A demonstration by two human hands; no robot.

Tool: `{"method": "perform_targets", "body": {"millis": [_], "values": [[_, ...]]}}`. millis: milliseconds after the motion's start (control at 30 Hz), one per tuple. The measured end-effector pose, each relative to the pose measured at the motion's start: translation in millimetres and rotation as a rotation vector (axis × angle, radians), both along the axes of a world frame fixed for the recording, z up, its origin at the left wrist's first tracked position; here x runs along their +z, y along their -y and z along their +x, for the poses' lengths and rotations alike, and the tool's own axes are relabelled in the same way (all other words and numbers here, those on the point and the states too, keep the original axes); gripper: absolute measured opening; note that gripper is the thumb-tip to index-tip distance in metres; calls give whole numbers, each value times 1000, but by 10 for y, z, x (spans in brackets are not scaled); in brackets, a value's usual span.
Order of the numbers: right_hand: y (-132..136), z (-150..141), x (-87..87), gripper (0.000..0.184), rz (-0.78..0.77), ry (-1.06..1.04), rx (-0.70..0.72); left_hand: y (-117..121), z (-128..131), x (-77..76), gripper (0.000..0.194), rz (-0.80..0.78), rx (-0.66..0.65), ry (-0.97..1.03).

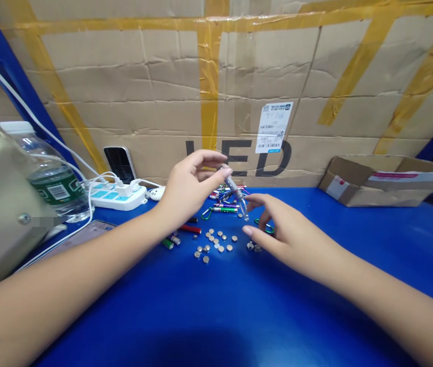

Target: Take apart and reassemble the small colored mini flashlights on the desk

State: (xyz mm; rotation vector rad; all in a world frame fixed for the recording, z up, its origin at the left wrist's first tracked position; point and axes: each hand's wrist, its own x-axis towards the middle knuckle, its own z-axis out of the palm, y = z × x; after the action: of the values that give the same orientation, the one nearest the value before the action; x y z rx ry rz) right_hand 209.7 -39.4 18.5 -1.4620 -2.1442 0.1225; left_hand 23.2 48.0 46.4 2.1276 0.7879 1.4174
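Note:
My left hand (191, 181) is closed, pinching a slim silver keychain flashlight (235, 189) by its upper end between thumb and fingers. The flashlight tilts down to the right, with a metal clip at its lower end. Beside that clip is my right hand (287, 229), its thumb and index finger apart and nothing visibly held. Below the hands, several button cells (215, 241) lie scattered on the blue table (216, 306). Small metal end caps (250, 245) sit under the right hand. A red tube (191, 229) and a green tube (167, 243) lie near my left wrist.
Behind the hands lies a pile of colored keychain flashlights (224, 209). A power strip (119, 198) with white cables, a phone (120, 164) and a water bottle (58, 176) stand left. An open cardboard box (384, 188) sits right, before a large taped carton (155, 92).

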Motion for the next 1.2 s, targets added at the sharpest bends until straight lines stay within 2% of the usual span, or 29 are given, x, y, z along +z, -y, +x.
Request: {"method": "perform_targets", "body": {"millis": [67,200,267,400,533,667,767,833,967,1033,1133,1200], "values": [[-1,-18,13,49,-22,-118,-1,102,56,-17,30,-34,-20,17],[-1,-9,72,23,-125,-219,22,155,72,-80,27,-55,-45,8],[1,5,91,24,-186,-256,46,134,45,-97,24,-9,-53,-43],[10,9,84,28,-236,-370,93,128,4,-123,25,133,-168,-279],[7,4,61,28,-255,-440,103,205,30,-172,39,50,-342,-504],[-22,27,61,29,-107,-311,71,246,58,-164,34,84,-269,-552],[-38,57,72,21,38,-113,131,239,57,-126,26,77,-233,-531],[-36,78,79,28,107,-1,148,234,53,-114,25,47,-235,-529],[-13,124,82,27,211,80,28,240,49,-126,22,39,-216,-572],[-6,148,86,31,264,132,27,252,50,-132,22,25,-201,-603],[-8,172,108,23,264,183,81,272,52,-136,24,-8,-203,-595],[-15,172,127,23,187,141,63,281,53,-139,27,-11,-205,-563]]}}
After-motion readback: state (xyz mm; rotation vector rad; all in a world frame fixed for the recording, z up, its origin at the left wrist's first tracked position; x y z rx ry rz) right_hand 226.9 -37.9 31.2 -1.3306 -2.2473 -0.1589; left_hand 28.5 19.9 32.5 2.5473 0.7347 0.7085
